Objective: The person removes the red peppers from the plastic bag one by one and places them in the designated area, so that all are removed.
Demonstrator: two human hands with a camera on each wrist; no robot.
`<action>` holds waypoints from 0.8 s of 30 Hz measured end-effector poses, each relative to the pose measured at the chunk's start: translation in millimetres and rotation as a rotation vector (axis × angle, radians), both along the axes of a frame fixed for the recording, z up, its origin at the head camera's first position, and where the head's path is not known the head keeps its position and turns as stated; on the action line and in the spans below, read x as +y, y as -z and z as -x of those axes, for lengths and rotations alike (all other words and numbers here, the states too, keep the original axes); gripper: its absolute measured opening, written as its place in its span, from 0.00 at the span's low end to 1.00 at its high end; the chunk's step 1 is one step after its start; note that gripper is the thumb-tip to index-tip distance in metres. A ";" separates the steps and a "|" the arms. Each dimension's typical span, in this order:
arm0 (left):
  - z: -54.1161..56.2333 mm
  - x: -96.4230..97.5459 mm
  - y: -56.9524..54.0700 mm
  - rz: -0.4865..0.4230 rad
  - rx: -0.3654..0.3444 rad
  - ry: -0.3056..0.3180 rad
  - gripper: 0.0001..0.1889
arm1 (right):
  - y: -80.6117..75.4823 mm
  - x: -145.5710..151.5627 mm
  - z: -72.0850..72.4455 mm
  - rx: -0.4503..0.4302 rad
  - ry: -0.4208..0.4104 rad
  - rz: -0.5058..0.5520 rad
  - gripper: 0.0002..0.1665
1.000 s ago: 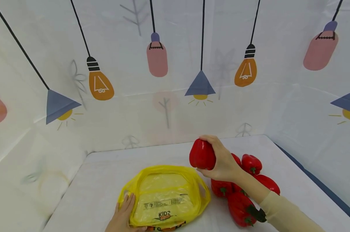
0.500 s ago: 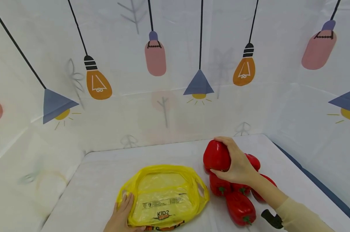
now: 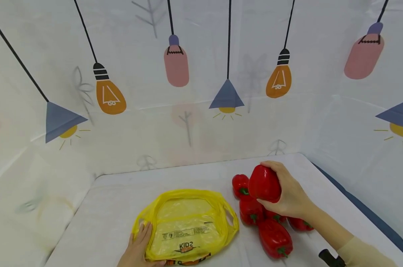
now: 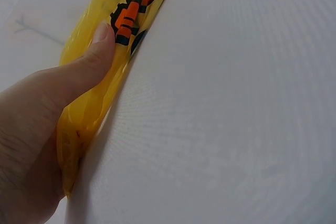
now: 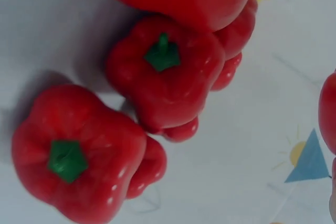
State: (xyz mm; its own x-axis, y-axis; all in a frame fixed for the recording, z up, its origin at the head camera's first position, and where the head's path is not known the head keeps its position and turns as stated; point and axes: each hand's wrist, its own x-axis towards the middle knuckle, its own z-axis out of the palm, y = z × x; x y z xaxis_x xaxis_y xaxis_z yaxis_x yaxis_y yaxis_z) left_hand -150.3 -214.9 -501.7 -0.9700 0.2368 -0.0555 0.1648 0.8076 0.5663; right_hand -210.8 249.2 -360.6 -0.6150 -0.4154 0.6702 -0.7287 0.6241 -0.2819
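My right hand point(image 3: 289, 194) grips a red bell pepper point(image 3: 264, 183), raised above several others on the table. Only a sliver of this bell pepper point(image 5: 328, 114) shows at the right edge of the right wrist view. Below it and to its left lie more red bell peppers, such as the front bell pepper point(image 3: 275, 238) with its green stem and the rear bell pepper point(image 3: 240, 185). My left hand point(image 3: 136, 246) rests with fairly straight fingers against the left side of a yellow plastic bag point(image 3: 188, 222). In the left wrist view, the thumb point(image 4: 86, 66) presses on the bag's printed side.
The white table point(image 3: 98, 215) ends at the back against a white sheet point(image 3: 201, 141) printed with hanging lamps. A black strap-like piece point(image 3: 331, 257) sits by the right sleeve. Bell peppers point(image 5: 79, 153) lie close together under the right wrist.
My right hand has carried the held bell pepper rightward, from beside the bag to over the pile, uncovering the rear bell pepper. My left hand stays at the bag.
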 end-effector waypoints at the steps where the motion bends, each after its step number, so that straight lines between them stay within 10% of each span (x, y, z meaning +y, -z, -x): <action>1: -0.1 -0.3 0.0 0.001 0.007 0.003 0.62 | 0.3 2.6 -1.6 -0.010 0.008 -0.006 0.63; 10: 0.3 0.3 -2.0 0.007 -0.023 0.009 0.63 | 2.7 30.3 -15.7 -0.056 0.060 -0.116 0.64; 24: 2.5 -1.3 -2.2 0.007 -0.050 0.016 0.62 | 4.5 77.0 -39.4 -0.440 0.031 -0.303 0.56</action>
State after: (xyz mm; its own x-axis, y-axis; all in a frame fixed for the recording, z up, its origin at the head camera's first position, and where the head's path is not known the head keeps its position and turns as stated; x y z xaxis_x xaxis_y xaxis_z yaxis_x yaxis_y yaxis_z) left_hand -152.9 -216.2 -499.6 -0.9620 0.2518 -0.1057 0.1493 0.8090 0.5685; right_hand -171.4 326.2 -365.1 -0.8260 -0.5273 0.1991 -0.5621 0.7445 -0.3601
